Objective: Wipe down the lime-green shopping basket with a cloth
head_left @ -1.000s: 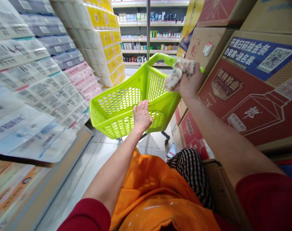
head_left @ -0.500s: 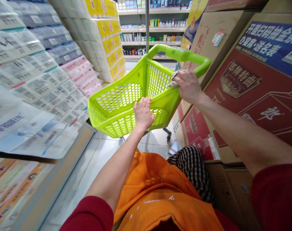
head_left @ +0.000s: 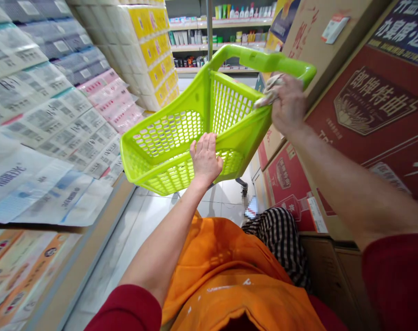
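A bright green plastic shopping basket cart [head_left: 241, 131] with perforated walls stands tilted in front of me, and nothing shows inside it. Its looped handle [head_left: 274, 59] rises at the far right. My left hand [head_left: 206, 157] grips the near rim, fingers bent over the edge. In my right hand [head_left: 289, 103] is a crumpled, pale cloth [head_left: 271, 91], held against the rim just below the handle. Motion blurs the right fingers slightly. Below the basket a caster wheel [head_left: 242, 186] is visible on the tiles.
Stacked tissue packs [head_left: 47, 96] line the left side above a shelf edge [head_left: 92, 257]. Large red and brown cartons [head_left: 374, 110] crowd close on the right. Shelves of bottles [head_left: 226, 48] and a thin metal post [head_left: 209, 32] stand beyond the cart.
My right hand has moved right and slightly upward along the rim with the cloth, toward the handle. The left hand keeps its grip. The view has shifted slightly.
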`<action>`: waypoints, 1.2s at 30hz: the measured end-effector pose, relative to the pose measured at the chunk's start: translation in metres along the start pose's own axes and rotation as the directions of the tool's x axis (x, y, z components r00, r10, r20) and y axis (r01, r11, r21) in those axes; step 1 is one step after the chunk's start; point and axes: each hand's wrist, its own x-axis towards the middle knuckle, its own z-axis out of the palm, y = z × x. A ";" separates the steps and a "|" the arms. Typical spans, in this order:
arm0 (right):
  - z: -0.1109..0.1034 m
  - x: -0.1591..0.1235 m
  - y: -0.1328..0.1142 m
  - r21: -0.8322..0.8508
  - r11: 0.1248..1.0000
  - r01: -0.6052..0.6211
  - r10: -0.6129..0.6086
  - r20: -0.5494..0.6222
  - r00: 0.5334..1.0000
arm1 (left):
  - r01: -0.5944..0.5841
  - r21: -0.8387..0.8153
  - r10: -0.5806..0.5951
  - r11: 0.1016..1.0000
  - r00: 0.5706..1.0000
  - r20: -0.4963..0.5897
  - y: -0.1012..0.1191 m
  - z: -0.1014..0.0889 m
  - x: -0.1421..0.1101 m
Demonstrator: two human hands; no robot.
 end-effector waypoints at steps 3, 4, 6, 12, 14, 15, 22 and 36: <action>0.013 -0.020 -0.033 0.081 0.974 0.212 -0.219 0.105 0.970 | 0.008 -0.007 -0.008 1.000 1.000 -0.002 -0.002 0.001 0.001; 0.012 -0.020 -0.036 0.085 0.969 0.230 -0.240 0.137 0.961 | 0.010 -0.004 -0.010 1.000 1.000 -0.002 -0.002 0.001 0.001; 0.003 -0.007 -0.025 0.035 0.989 0.145 -0.149 0.150 0.977 | 0.008 0.008 -0.008 1.000 1.000 0.000 -0.004 0.002 0.002; -0.016 0.036 0.020 -0.073 0.973 -0.217 0.220 0.040 0.975 | 0.031 0.026 -0.031 0.999 0.999 0.026 -0.005 0.007 0.006; -0.004 0.023 0.001 -0.068 0.987 -0.143 0.145 0.031 0.989 | 0.039 0.028 -0.039 0.999 0.999 0.017 -0.006 0.010 0.008; 0.003 0.014 -0.012 -0.062 0.995 -0.084 0.087 0.039 0.995 | 0.042 0.030 -0.042 0.999 0.999 0.010 -0.007 0.011 0.010; 0.011 0.013 -0.013 -0.076 0.996 0.042 -0.034 0.108 0.994 | 0.067 0.034 -0.068 0.997 0.998 0.005 -0.017 0.015 0.019; 0.007 0.009 -0.017 -0.012 0.999 -0.051 0.052 0.091 0.994 | 0.063 0.047 -0.060 0.997 0.996 -0.062 -0.016 0.012 0.011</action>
